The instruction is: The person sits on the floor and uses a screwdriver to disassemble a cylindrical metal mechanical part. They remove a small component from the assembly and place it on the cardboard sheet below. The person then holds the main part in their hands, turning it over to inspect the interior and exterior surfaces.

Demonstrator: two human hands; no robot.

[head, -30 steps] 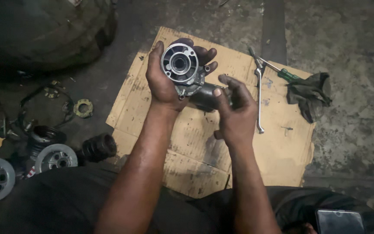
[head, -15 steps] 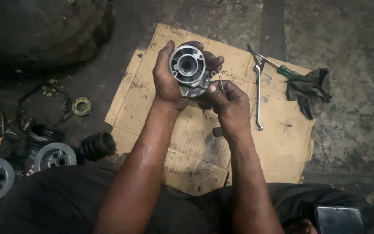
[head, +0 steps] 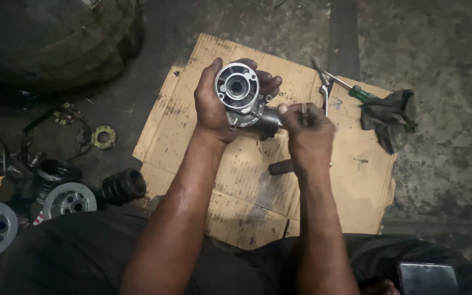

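My left hand grips a round grey metal housing with a central bore, held up above a sheet of cardboard. My right hand is closed just to the right of the housing's lower body, pinching a thin metal pin or small tool between the fingertips. Its thumb touches the housing's side. A short dark cylinder lies on the cardboard under my right wrist.
A spanner, a green-handled screwdriver and a dark rag lie at the cardboard's right. On the left floor lie a black rubber boot, two grey pulley-like discs, a gear-shaped washer and cables. A tyre sits top left.
My right hand has closed and come up beside the housing, now pinching a thin metal piece. My left hand has turned the housing slightly, still holding it.
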